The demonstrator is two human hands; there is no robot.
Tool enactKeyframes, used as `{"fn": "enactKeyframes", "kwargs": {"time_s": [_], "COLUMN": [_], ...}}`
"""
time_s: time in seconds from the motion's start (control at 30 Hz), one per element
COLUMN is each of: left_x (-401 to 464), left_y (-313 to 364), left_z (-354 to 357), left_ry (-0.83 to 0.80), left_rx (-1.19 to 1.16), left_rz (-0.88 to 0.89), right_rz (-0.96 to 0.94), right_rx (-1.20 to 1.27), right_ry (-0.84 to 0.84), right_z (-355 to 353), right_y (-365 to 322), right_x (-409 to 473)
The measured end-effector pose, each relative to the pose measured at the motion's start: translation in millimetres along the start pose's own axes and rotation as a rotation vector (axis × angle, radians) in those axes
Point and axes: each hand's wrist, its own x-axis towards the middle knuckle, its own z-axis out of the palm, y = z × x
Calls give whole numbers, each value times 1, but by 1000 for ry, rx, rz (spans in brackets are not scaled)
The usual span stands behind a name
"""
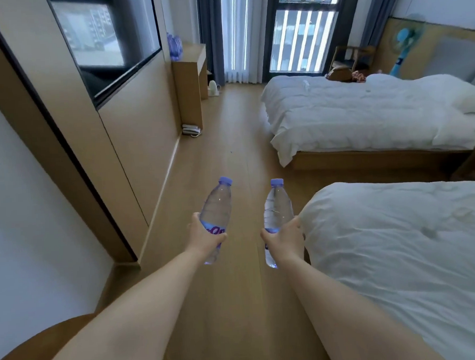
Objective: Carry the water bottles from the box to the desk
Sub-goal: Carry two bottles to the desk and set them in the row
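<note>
Mid-carry: left hand (206,238) fingers wrap one water bottle (215,208), right hand (282,239) fingers another bottle (277,209), lower centre; several bottles (175,47) already on the tabletop (194,54), upper left; box unseen

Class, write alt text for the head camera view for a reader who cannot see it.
Each hand holds a water bottle: left hand, left bottle; right hand, right bottle. Ahead, more bottles stand on a wooden desk; two white beds lie right.

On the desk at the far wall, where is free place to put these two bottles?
Bottles already there crowd the desk's wall-side back. The bare patch is the front part, toward the curtain and room side.
</note>
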Motion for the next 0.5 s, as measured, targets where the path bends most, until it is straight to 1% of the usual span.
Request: {"fn": "enactKeyframes", "kwargs": {"time_s": [0.17, 0.37, 0.5], "left_x": [108, 260, 353], "left_y": [17, 49, 79], "left_z": [21, 51, 62], "left_ry": [-23, 28, 71], "left_rx": [3, -45, -59], "left_rz": [-21, -48, -93], "right_rz": [-7, -26, -73], "right_rx": [-19, -13, -92], "right_ry": [-45, -114, -180], "right_z": [39, 84, 103], "right_y": [-31, -70, -109], "right_x": [102, 254, 354]}}
